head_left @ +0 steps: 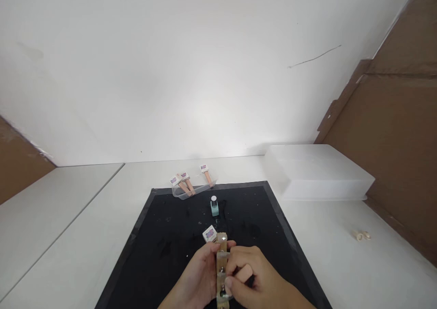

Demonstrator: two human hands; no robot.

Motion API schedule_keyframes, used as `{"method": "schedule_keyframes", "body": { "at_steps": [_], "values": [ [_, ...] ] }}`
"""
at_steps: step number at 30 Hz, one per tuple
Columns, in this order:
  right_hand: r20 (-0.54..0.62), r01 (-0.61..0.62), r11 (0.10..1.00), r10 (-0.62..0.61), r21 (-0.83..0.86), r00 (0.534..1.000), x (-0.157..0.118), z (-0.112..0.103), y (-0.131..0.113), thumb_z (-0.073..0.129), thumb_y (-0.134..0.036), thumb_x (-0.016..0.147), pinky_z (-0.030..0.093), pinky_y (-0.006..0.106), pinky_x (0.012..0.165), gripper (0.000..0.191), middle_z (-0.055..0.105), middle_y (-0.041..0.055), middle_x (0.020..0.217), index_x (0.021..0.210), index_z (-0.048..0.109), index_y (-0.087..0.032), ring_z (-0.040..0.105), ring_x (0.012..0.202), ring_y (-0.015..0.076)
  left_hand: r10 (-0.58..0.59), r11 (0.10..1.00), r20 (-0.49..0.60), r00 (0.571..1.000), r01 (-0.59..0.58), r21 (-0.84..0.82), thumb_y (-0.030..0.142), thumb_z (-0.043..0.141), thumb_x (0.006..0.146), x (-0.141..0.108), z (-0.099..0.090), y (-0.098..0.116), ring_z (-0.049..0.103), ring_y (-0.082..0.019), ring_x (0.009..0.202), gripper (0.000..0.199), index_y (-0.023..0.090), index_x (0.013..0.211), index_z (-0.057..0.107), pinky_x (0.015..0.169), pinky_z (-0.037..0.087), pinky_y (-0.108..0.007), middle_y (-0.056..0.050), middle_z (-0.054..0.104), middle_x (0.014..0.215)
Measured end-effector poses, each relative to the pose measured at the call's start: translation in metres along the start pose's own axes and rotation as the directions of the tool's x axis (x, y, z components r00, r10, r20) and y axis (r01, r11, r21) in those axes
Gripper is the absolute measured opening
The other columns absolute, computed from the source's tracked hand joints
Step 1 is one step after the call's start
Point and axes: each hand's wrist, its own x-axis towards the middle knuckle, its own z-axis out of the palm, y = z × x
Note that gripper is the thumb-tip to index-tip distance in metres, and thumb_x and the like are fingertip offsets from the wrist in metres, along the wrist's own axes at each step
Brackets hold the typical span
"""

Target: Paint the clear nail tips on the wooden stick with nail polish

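My left hand (202,272) is closed on the left side of a narrow tan strip (221,268) that stands lengthwise in front of me, with shiny clear tape-like pieces across it. My right hand (254,272) is closed at the strip's right edge, thumb and forefinger pinching a clear piece (225,293). A peach-coloured stick end (244,273) shows among the right fingers. Just beyond the left fingertips is a white square label (210,233) with a purple print; whether it joins the peach stick behind the strip is hidden.
A teal nail polish bottle (214,207) with a silvery cap stands on the black mat (164,222). Behind it, a clear tray (177,194) holds several peach sticks with white labelled heads. A white box (321,172) and small cream rings (361,235) lie right; brown panels flank the table.
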Motion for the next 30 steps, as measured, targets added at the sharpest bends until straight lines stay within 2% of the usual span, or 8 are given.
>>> {"method": "schedule_keyframes", "body": {
  "at_steps": [6, 10, 13, 19, 23, 27, 30],
  "values": [
    [-0.026, 0.043, 0.998, -0.045, -0.05, 0.999, -0.0005, -0.0004, 0.0031, 0.043, -0.01, 0.062, 0.034, 0.021, 0.05, 0.014, 0.041, -0.0048, 0.052, 0.055, 0.035, -0.019, 0.039, 0.048, 0.0092, -0.016, 1.0, 0.0, 1.0, 0.016, 0.01, 0.029, 0.046, 0.074, -0.0015, 0.0025, 0.0011, 0.056, -0.016, 0.057, 0.031, 0.013, 0.1, 0.055, 0.063, 0.042, -0.029, -0.001, 0.059, 0.063],
    [-0.019, 0.023, 0.999, -0.023, -0.037, 1.0, 0.0, -0.0012, 0.0017, 0.041, -0.01, 0.062, 0.033, 0.021, 0.049, 0.016, 0.039, -0.0048, 0.05, 0.054, 0.032, -0.019, 0.039, 0.047, 0.0096, -0.017, 1.0, -0.006, 1.0, 0.017, -0.004, 0.03, 0.048, 0.074, -0.0029, 0.0031, 0.0022, 0.056, -0.014, 0.055, 0.032, 0.013, 0.101, 0.054, 0.059, 0.041, -0.027, 0.0, 0.058, 0.062],
    [-0.035, 0.038, 0.999, -0.038, -0.003, 0.999, 0.0014, -0.0028, -0.0016, 0.042, -0.012, 0.065, 0.034, 0.021, 0.049, 0.017, 0.04, -0.004, 0.049, 0.052, 0.034, -0.019, 0.041, 0.047, 0.0104, -0.034, 0.999, -0.018, 0.999, 0.034, -0.007, 0.031, 0.049, 0.074, -0.0045, 0.0023, 0.0021, 0.055, -0.013, 0.055, 0.034, 0.014, 0.103, 0.053, 0.059, 0.041, -0.026, 0.0, 0.059, 0.063],
    [-0.066, 0.153, 0.987, -0.15, 0.04, 0.986, 0.0029, -0.0028, -0.0063, 0.045, -0.017, 0.071, 0.039, 0.024, 0.056, 0.016, 0.05, -0.0012, 0.053, 0.055, 0.043, -0.018, 0.046, 0.051, 0.0119, -0.029, 0.999, -0.022, 0.999, 0.029, -0.017, 0.03, 0.047, 0.075, -0.0022, -0.0007, 0.0, 0.054, -0.013, 0.054, 0.031, 0.015, 0.101, 0.054, 0.058, 0.041, -0.028, 0.001, 0.058, 0.062],
    [-0.01, 0.106, 0.992, -0.106, 0.061, 0.994, -0.0004, 0.001, -0.0005, 0.047, -0.016, 0.07, 0.041, 0.024, 0.058, 0.012, 0.05, -0.0016, 0.055, 0.059, 0.047, -0.018, 0.049, 0.054, 0.0128, -0.024, 0.999, -0.043, 0.999, 0.024, -0.022, 0.03, 0.048, 0.074, -0.0022, 0.0014, -0.0001, 0.056, -0.015, 0.055, 0.03, 0.013, 0.098, 0.055, 0.055, 0.04, -0.027, -0.001, 0.059, 0.063],
    [-0.006, 0.093, 0.994, -0.093, 0.051, 0.996, -0.0014, 0.0025, 0.0015, 0.049, -0.014, 0.067, 0.041, 0.023, 0.056, 0.01, 0.047, -0.0025, 0.056, 0.058, 0.046, -0.019, 0.046, 0.051, 0.0117, -0.028, 0.999, -0.04, 0.999, 0.027, -0.017, 0.029, 0.05, 0.073, -0.0032, 0.0032, -0.0001, 0.056, -0.015, 0.058, 0.029, 0.014, 0.097, 0.054, 0.054, 0.039, -0.027, -0.002, 0.06, 0.068],
    [-0.012, 0.112, 0.991, -0.111, 0.072, 0.994, 0.0005, 0.0, -0.0025, 0.046, -0.013, 0.067, 0.041, 0.024, 0.057, 0.013, 0.047, -0.0018, 0.056, 0.056, 0.042, -0.02, 0.047, 0.054, 0.0129, -0.041, 0.999, -0.023, 0.999, 0.041, -0.017, 0.029, 0.049, 0.073, -0.0037, 0.0034, -0.0007, 0.054, -0.014, 0.053, 0.027, 0.017, 0.097, 0.053, 0.053, 0.038, -0.026, 0.001, 0.057, 0.062]
  ]
}}
